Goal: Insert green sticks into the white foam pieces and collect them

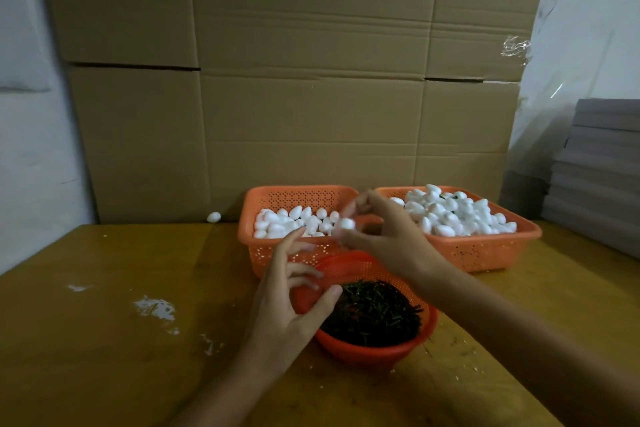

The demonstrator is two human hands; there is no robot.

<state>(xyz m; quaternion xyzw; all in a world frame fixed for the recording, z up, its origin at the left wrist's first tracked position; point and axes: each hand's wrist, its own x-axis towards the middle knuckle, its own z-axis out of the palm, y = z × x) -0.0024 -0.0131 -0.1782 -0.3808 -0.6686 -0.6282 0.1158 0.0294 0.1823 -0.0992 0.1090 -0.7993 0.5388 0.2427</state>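
Orange right basket (485, 255) heaped with foam, some green showing: likely the done pile. Left basket (298, 198) and the green sticks (377, 308) in the bowl (374, 352) are plentiful, so lots left. Right hand (388, 239) fingers pinch a blurred foam piece (347, 224) over the left basket; left hand (284, 315) fingers spread, empty.

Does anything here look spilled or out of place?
Yes. One white foam piece lies alone by the cardboard, left of the left basket. Some white crumbs are smeared on the table, left of the bowl of green sticks.
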